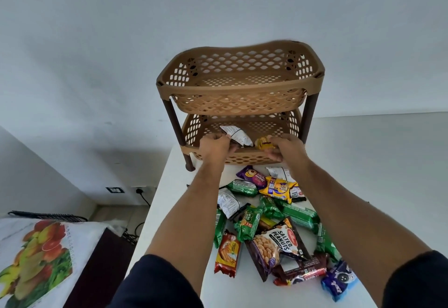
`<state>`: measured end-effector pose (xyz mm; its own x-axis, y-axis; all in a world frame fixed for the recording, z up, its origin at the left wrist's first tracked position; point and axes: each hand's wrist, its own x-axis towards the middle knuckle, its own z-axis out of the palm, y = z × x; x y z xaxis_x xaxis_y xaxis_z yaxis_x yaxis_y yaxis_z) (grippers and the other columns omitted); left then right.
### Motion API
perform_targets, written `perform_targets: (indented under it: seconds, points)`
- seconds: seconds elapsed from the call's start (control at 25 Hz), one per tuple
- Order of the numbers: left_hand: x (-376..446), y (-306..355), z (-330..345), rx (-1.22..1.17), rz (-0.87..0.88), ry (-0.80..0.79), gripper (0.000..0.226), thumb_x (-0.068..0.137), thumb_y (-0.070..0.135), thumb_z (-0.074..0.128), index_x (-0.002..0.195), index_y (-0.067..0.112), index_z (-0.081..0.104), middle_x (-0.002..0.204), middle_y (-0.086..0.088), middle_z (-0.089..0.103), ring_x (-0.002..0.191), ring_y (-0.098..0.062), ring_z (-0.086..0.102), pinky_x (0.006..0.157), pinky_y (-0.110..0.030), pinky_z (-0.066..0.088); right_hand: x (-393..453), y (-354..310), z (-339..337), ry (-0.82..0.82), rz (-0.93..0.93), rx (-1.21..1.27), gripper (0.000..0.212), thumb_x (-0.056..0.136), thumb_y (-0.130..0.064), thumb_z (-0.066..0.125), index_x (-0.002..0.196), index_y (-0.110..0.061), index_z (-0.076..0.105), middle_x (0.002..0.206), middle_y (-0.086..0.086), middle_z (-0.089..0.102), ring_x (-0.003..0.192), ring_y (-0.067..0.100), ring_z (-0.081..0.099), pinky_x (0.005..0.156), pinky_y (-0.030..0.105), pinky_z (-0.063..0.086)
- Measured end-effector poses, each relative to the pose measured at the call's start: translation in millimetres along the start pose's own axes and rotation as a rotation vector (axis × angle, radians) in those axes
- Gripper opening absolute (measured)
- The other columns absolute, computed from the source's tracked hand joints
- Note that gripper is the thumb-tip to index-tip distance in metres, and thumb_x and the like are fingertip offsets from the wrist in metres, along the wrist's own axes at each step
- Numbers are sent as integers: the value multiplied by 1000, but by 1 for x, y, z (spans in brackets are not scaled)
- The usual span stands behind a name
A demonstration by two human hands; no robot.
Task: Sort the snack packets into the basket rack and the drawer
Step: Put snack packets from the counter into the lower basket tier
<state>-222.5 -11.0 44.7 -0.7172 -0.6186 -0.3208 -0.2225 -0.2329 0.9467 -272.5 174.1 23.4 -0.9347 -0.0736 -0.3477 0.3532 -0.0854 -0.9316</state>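
Observation:
A tan two-tier basket rack (238,87) stands at the back of the white table (363,162). Its top basket holds nothing. My left hand (214,146) grips a white and black snack packet (236,135) over the front rim of the lower basket (252,158). My right hand (284,147) holds a small yellow packet (263,143) at the same rim. A heap of packets lies on the table between my arms: a salted peanuts bag (276,242), several green packets (247,223), a yellow biscuit pack (278,189), a purple one (252,175). No drawer is in view.
The table's left edge runs down past my left forearm. Below it, to the left, a surface with a fruit-print cover (36,259) stands near a wall socket with a plugged cable (139,191). A white wall rises behind the rack.

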Motion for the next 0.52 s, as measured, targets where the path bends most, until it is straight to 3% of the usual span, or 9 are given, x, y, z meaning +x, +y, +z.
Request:
perform_targets:
  seconds: [0.08,0.16,0.28,0.4,0.52]
  points:
    - [-2,0,10,-33,-15,-1,4,96,2,64,93,2,64,95,-18,72,62,-19,73,57,-26,61,-11,4,-12,-9,-127,-138,45,89,-16,75,130,-7,60,105,12,75,86,25,78,67,28,62]
    - [-4,-3,19,-41,-19,-11,13,98,-2,58,89,6,64,95,-18,73,72,-21,74,69,-32,64,-22,11,-25,-21,-298,-350,28,88,-15,76,115,-11,71,97,5,77,77,14,76,61,20,56]
    - [-13,-17,24,230,121,-8,12,95,5,59,97,8,71,93,-10,76,77,-20,76,73,-39,65,-30,25,-42,-25,-441,-701,17,85,-19,77,102,-21,77,93,-7,74,81,9,69,71,25,51]
    - [-30,-42,18,677,408,-97,14,94,27,61,93,19,73,81,4,73,72,-17,69,62,-27,54,-32,35,-51,-81,-379,-1095,36,83,-35,76,117,-29,70,112,-8,72,103,18,67,86,33,53]
    - [-45,-68,8,952,469,-238,15,94,32,61,90,21,70,86,4,71,81,-19,67,71,-33,57,-38,47,-53,-149,-335,-1278,59,80,-49,76,135,-35,59,131,-6,66,120,21,61,100,40,46]
